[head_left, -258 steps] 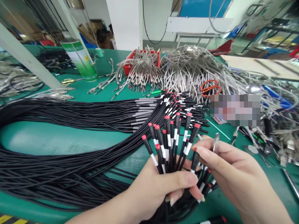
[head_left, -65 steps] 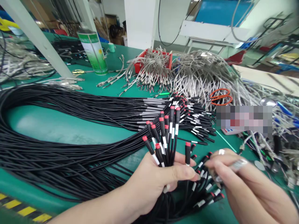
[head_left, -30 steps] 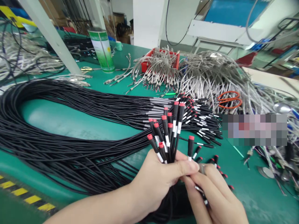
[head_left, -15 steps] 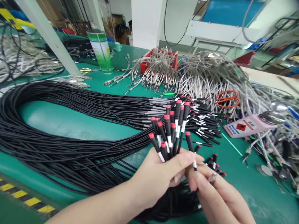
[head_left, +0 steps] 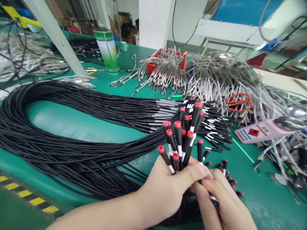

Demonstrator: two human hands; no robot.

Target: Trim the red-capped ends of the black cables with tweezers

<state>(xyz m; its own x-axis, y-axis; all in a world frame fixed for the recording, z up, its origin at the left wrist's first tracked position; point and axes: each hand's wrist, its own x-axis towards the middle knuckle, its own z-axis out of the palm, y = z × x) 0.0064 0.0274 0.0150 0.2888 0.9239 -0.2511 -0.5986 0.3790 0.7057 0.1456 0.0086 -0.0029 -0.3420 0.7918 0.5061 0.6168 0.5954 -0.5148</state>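
My left hand (head_left: 165, 182) is closed around a bunch of black cables, whose red-tipped connector ends (head_left: 178, 135) with white labels stick up out of the fist. Pressed against it, my right hand (head_left: 223, 201) pinches just below one separate red-tipped cable end (head_left: 200, 151); the left thumb lies across the same spot. A small shiny metal piece (head_left: 214, 200) shows between the right fingers, its kind unclear. More red-capped cable ends (head_left: 231, 177) poke out behind the right hand. The long black cable bundle (head_left: 79, 145) loops away to the left across the green table.
Grey-white cables fill a red bin (head_left: 150, 67) and form a heap (head_left: 223, 70) at the back. Orange-handled scissors (head_left: 240, 102) lie near a tipped pink bottle (head_left: 259, 131). A green-and-white can (head_left: 107, 51) stands behind the bundle, beside a slanting white post (head_left: 59, 38).
The separate cable end has sunk lower between my hands. My right fingers have closed in nearer the left thumb. The whole view has shifted slightly.
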